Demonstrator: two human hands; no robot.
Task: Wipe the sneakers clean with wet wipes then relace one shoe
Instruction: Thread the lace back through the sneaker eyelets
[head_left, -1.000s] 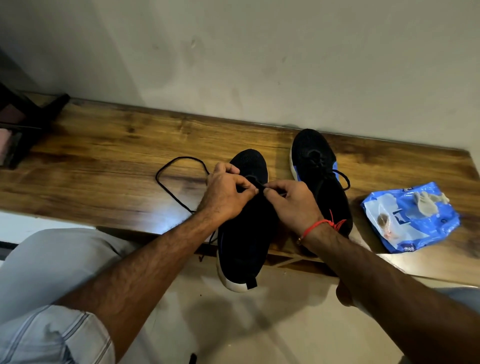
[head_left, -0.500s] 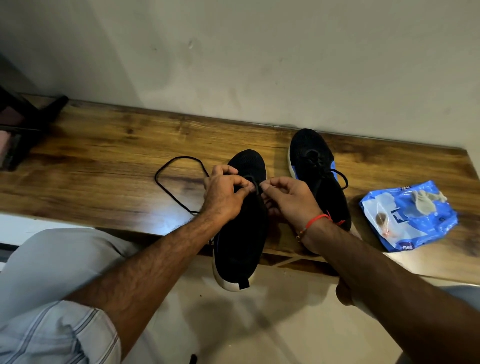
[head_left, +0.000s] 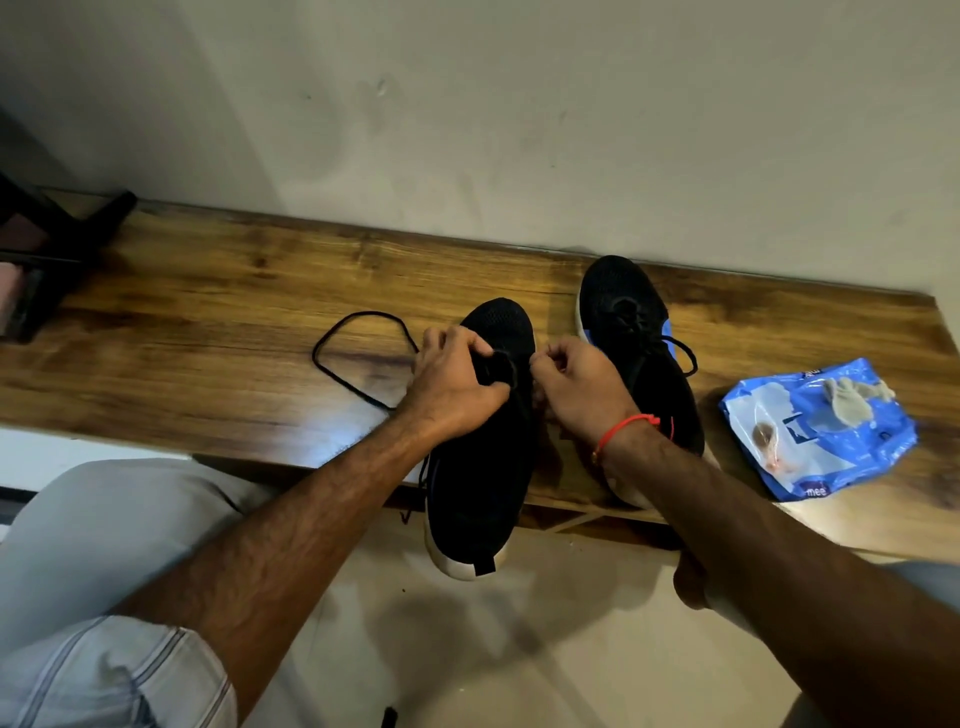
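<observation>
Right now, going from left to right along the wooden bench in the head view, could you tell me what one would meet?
Dark object at the bench's left end → loose black lace loop → left hand on the near sneaker → right hand → far sneaker → blue wet wipes pack.

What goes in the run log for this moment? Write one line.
phase: relacing | left hand: grips near sneaker | right hand: pinches black lace | wipes pack: aside
</observation>
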